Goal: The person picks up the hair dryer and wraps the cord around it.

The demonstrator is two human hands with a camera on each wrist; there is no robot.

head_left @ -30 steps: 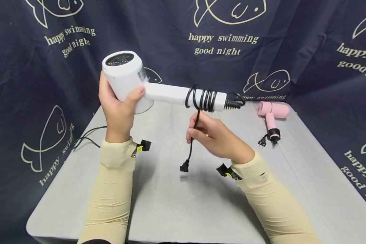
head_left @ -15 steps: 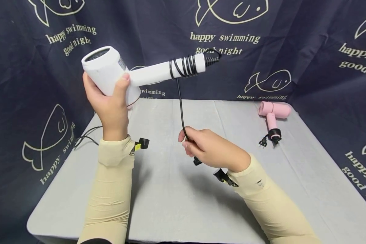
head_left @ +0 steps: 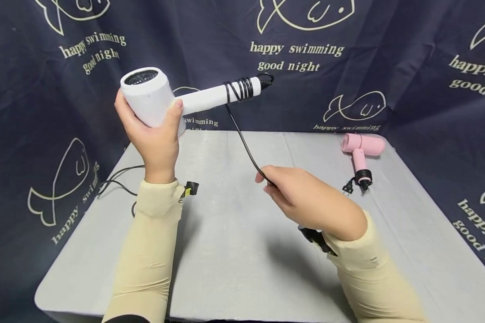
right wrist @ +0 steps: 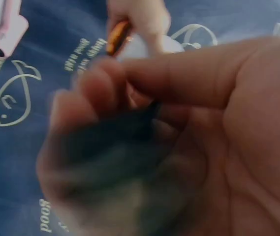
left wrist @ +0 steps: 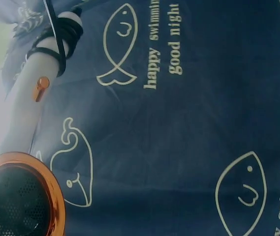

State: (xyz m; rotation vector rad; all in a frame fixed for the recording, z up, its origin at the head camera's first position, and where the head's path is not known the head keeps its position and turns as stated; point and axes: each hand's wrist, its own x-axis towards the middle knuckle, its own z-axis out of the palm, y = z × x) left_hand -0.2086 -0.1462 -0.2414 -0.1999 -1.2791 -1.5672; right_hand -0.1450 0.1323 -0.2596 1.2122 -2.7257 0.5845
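Note:
My left hand [head_left: 151, 143] grips the barrel of a white hair dryer [head_left: 151, 96] above the table, its dark intake grille facing up. The dryer's handle points right, with the black cord [head_left: 242, 142] coiled around its end. From those coils a length runs down to my right hand [head_left: 307, 193], which holds it between thumb and curled fingers. The left wrist view shows the copper-ringed grille [left wrist: 14, 201] and a copper switch [left wrist: 41, 88] on the handle. In the right wrist view, a blurred dark object [right wrist: 110, 147] lies by the fingers; the plug cannot be made out.
A pink hair dryer [head_left: 363, 145], its black cord wound on the handle, lies at the table's back right. Another black cord [head_left: 119, 177] trails over the left edge of the grey table [head_left: 226, 269]. Dark blue fish-print curtains [head_left: 210, 40] surround the back and sides.
My left hand has lifted the hair dryer and tilted its handle upward. My right hand has moved down and to the right, drawing the cord out longer; the plug, earlier hanging below, is now hidden.

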